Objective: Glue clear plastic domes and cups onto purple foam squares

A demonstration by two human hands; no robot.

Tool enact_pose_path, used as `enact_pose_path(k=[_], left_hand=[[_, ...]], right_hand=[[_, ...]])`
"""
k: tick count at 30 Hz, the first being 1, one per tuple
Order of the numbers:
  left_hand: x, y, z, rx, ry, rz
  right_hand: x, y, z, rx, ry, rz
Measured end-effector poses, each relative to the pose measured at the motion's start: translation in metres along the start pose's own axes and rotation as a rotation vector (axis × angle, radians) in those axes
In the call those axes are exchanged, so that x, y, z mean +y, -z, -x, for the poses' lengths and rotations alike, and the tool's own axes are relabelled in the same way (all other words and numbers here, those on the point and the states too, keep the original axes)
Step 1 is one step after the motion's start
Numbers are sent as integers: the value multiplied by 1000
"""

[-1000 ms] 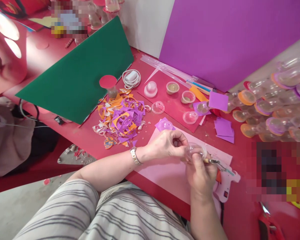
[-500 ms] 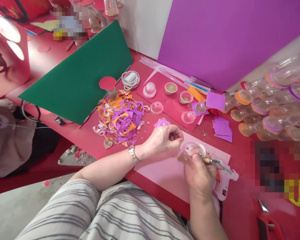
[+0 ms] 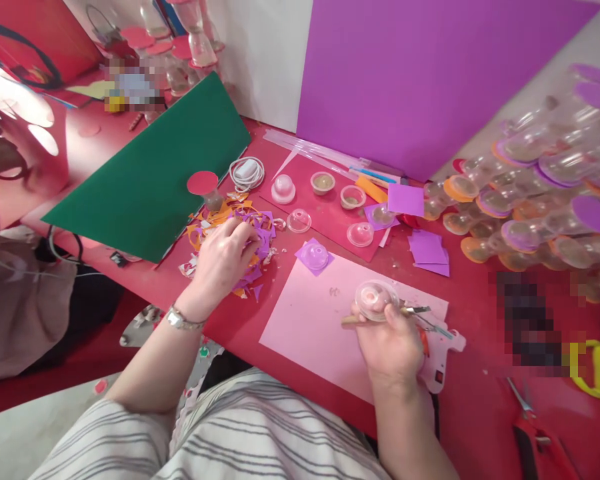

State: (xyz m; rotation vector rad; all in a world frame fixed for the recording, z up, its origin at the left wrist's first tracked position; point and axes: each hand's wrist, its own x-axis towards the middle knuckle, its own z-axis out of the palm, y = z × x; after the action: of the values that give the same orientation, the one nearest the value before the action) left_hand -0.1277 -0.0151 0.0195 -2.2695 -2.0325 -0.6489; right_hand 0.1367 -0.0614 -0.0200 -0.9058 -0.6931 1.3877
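Observation:
My left hand (image 3: 227, 257) is over the pile of orange and purple paper scraps (image 3: 265, 233), fingers bent together; whatever they pinch is hidden. Held up in my right hand (image 3: 393, 340) is a clear plastic dome lid (image 3: 373, 298) with a flange, its opening facing away or up, I cannot tell which. The same hand also grips a wooden-handled tool (image 3: 351, 321) with a metal end, lying across the palm. Below is a pink sheet (image 3: 305, 320). On its far left corner sits another clear dome on a purple paper square (image 3: 314, 257).
A white glue gun (image 3: 437, 367) lies right of my right hand. Domes and small cups of sand (image 3: 323, 183) stand behind. Purple squares (image 3: 429, 252) and stacked plastic hourglass shapes (image 3: 525, 200) are at right, pliers (image 3: 540, 433) front right. A green board (image 3: 155, 167) leans at left.
My left hand has moved left from beside the dome lid to the scrap pile. My right hand has tilted the lid and still holds it with the tool.

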Motion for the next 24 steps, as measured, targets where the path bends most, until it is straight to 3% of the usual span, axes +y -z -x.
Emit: enact_pose_path(k=[6, 12, 16, 19, 24], left_hand=[[-18, -5, 9, -180, 5, -133], [-15, -1, 8, -48, -29, -197], [-2, 6, 8, -6, -20, -190], [19, 7, 7, -51, -96, 60], [64, -11, 2, -312, -264, 725]], right_hand=[[1, -1, 0, 21, 5, 17], [8, 2, 3, 79, 20, 60], [8, 0, 4, 74, 29, 58], [9, -2, 4, 59, 33, 82], [10, -2, 5, 56, 2, 85]])
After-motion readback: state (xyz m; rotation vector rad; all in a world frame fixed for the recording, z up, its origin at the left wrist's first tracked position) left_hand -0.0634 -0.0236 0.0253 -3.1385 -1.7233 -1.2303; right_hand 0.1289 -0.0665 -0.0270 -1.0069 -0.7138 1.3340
